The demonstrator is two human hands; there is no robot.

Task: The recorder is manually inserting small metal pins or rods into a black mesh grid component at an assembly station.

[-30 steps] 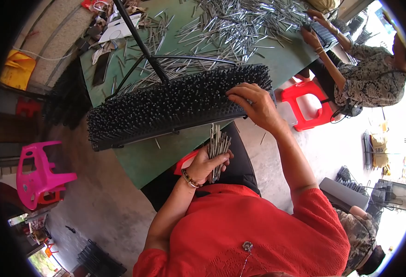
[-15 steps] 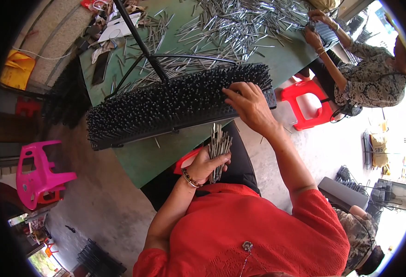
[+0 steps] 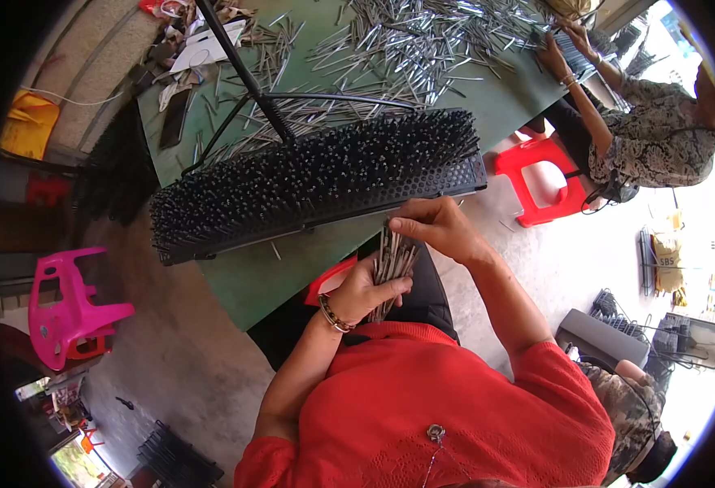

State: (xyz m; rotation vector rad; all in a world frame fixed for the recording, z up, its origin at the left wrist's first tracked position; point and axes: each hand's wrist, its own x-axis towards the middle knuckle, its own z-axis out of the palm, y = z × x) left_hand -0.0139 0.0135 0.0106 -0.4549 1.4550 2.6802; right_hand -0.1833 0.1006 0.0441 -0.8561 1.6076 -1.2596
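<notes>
My left hand (image 3: pixel 367 294) is wrapped round a bundle of thin metal rods (image 3: pixel 393 259), held upright above my lap. At the top of that bundle, my right hand (image 3: pixel 439 232) pinches rod ends between thumb and fingers; exactly how many it grips is hidden. Just beyond both hands lies a long black perforated rack (image 3: pixel 447 180), tilted across the table edge. Dark rods with shiny tips (image 3: pixel 317 175) stand densely in its holes, while bare holes show along the near right part. A black pole frame (image 3: pixel 248 77) rises behind the rack.
Loose metal rods (image 3: pixel 422 49) heap across the green table (image 3: pixel 239 285). A co-worker's hands (image 3: pixel 565 49) handle things at the far right, near a red stool (image 3: pixel 540 183). To the left stands a pink stool (image 3: pixel 73 305). A dark phone-like slab (image 3: pixel 177 119) lies at the table's left.
My right hand has come back from the rack's right end to the bundle's top. Bare holes it covered now show. My left hand and the bundle are nearly where they were.
</notes>
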